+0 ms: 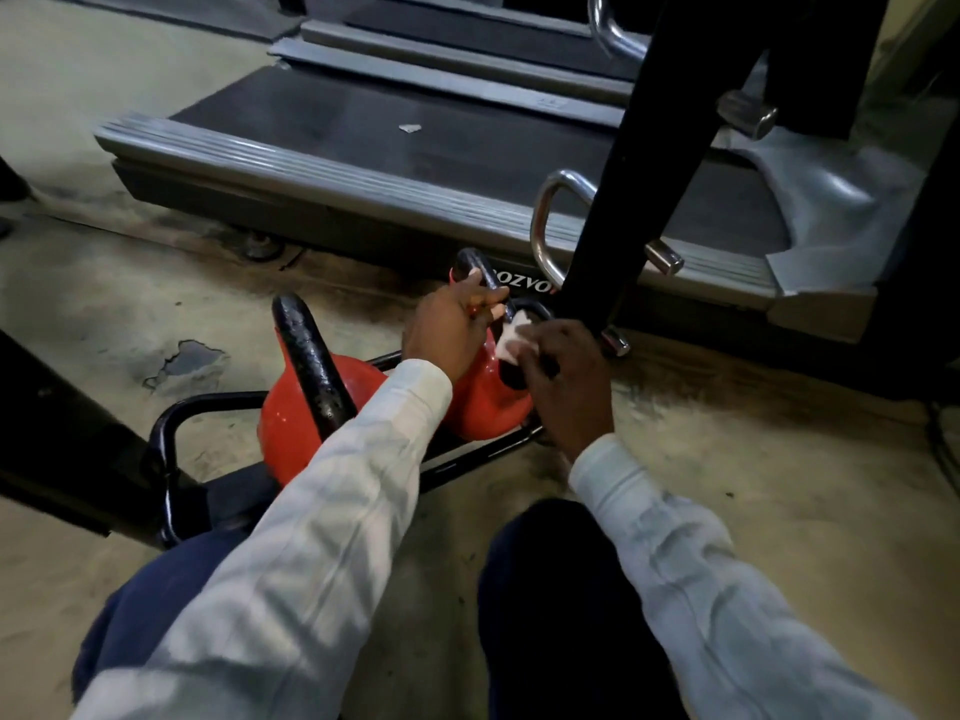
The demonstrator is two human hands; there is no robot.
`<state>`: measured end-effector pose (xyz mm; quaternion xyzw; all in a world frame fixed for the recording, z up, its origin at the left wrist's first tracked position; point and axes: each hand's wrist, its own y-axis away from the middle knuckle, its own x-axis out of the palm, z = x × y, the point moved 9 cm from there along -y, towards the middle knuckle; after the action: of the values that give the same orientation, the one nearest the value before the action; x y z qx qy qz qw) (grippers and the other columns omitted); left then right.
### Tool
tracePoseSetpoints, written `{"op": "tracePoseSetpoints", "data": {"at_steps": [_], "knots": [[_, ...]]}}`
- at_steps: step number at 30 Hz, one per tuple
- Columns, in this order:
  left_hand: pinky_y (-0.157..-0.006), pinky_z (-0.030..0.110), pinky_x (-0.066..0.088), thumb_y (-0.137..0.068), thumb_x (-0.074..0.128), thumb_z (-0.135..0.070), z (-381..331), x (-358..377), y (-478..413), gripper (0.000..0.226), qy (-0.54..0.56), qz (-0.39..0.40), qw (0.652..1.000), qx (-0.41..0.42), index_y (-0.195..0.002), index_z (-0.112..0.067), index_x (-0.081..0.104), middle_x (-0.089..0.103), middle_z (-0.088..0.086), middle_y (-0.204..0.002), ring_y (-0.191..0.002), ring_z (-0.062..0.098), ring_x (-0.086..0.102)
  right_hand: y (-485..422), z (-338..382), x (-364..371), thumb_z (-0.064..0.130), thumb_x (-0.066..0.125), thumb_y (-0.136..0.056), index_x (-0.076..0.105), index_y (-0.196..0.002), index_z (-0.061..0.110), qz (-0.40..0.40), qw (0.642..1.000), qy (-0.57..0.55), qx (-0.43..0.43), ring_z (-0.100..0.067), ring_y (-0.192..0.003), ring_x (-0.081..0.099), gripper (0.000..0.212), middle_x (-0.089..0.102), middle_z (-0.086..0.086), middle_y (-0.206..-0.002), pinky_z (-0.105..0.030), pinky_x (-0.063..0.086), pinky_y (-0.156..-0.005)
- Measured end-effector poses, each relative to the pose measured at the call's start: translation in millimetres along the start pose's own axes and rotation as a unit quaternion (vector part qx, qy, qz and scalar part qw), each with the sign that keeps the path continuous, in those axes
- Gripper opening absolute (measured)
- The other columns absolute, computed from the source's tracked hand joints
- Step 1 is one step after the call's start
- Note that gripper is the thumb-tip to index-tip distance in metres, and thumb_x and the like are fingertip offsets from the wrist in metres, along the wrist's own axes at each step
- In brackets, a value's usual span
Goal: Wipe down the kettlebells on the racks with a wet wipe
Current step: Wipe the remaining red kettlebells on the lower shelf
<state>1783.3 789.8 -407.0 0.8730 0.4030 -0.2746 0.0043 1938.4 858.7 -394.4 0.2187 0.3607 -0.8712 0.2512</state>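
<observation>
Two red kettlebells with black handles sit on a low black rack (171, 423) near the floor. The nearer kettlebell (291, 423) stands at the left, its handle pointing up. My left hand (449, 330) grips the black handle of the farther kettlebell (488, 402). My right hand (563, 379) presses a white wet wipe (511, 343) against that kettlebell's upper side, just under the handle. Both white sleeves reach in from the bottom of the view.
A grey treadmill (311, 163) lies just behind the rack, with more treadmills beyond it. A black upright post (639, 148) with chrome pegs and a chrome handle rises at the right. The concrete floor (753, 459) is stained. My knees in dark trousers are at the bottom.
</observation>
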Motion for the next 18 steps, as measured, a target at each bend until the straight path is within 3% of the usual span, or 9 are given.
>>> {"op": "tracePoseSetpoints", "data": {"at_steps": [4,6,8,9,12,15,16,18], "knots": [[-0.105,0.034,0.044,-0.087,0.069,-0.02,-0.3,0.4,3.3,0.028,0.02,-0.003,1.0,0.008,-0.112,-0.032,0.072,0.052,0.0,-0.143,-0.127,0.015,0.053,-15.0,-27.3,2.6,0.023,0.069,-0.09,0.07,-0.091,0.027,0.053,0.977,-0.104,0.177,0.012,-0.075,0.06,0.004,0.066,0.019,-0.083,-0.005,0.043,-0.073],[-0.103,0.036,0.046,-0.087,0.068,-0.024,-2.5,-2.0,3.6,0.027,-0.009,-0.005,1.0,0.001,-0.109,-0.039,0.071,0.052,-0.006,-0.142,-0.126,0.015,0.054,-11.5,-35.2,-2.4,0.031,0.067,-0.09,0.069,-0.082,0.023,0.1,0.973,-0.068,0.196,0.006,-0.068,0.06,0.011,0.068,0.01,-0.074,-0.013,0.047,-0.067],[-0.1,0.04,0.047,-0.087,0.066,-0.029,-14.0,-7.8,2.0,0.027,-0.09,0.005,0.996,-0.008,-0.11,-0.043,0.07,0.053,-0.008,-0.141,-0.125,0.019,0.054,-1.8,-36.6,-6.6,0.038,0.064,-0.09,0.069,-0.077,0.018,0.193,0.961,-0.004,0.2,-0.006,-0.069,0.064,0.024,0.069,0.004,-0.072,-0.025,0.049,-0.068],[-0.099,0.041,0.047,-0.088,0.065,-0.031,-21.2,-9.7,0.4,0.027,-0.146,0.022,0.989,-0.014,-0.112,-0.043,0.069,0.053,-0.008,-0.142,-0.124,0.023,0.053,5.9,-34.0,-8.7,0.036,0.065,-0.09,0.071,-0.078,0.017,0.246,0.945,0.002,0.217,-0.007,-0.067,0.063,0.023,0.069,0.004,-0.072,-0.026,0.049,-0.066],[-0.099,0.042,0.044,-0.09,0.061,-0.035,-49.5,-15.5,8.7,0.03,-0.269,0.104,0.956,-0.049,-0.12,-0.039,0.065,0.049,-0.001,-0.141,-0.122,0.032,0.043,23.5,-4.4,-22.8,0.019,0.066,-0.092,0.072,-0.089,0.009,0.312,0.87,-0.169,0.341,-0.009,-0.068,0.057,0.011,0.064,-0.002,-0.077,-0.018,0.047,-0.061],[-0.093,0.037,0.049,-0.087,0.065,-0.026,-75.8,-18.4,35.6,0.022,-0.147,0.169,0.967,-0.12,-0.107,-0.026,0.073,0.062,0.007,-0.119,-0.109,0.031,0.057,15.6,39.7,-49.4,0.011,0.06,-0.095,0.069,-0.096,0.013,0.31,0.782,-0.317,0.437,-0.012,-0.08,0.062,0.009,0.068,-0.002,-0.09,-0.021,0.054,-0.068],[-0.091,0.035,0.051,-0.086,0.066,-0.025,-83.9,-21.2,48.8,0.017,-0.063,0.18,0.965,-0.178,-0.101,-0.023,0.075,0.068,0.005,-0.11,-0.102,0.027,0.064,7.5,53.1,-60.8,0.009,0.059,-0.095,0.068,-0.098,0.013,0.304,0.77,-0.341,0.445,-0.012,-0.08,0.063,0.01,0.069,-0.002,-0.091,-0.021,0.054,-0.068],[-0.084,0.035,0.057,-0.085,0.069,-0.03,-104.3,-27.5,79.3,0.017,0.1,0.181,0.923,-0.324,-0.096,-0.018,0.076,0.074,0.004,-0.097,-0.086,0.017,0.07,-8.5,72.4,-85.6,0.004,0.061,-0.093,0.067,-0.104,0.007,0.275,0.774,-0.356,0.446,-0.019,-0.084,0.064,0.013,0.069,-0.011,-0.096,-0.027,0.055,-0.072]]}}
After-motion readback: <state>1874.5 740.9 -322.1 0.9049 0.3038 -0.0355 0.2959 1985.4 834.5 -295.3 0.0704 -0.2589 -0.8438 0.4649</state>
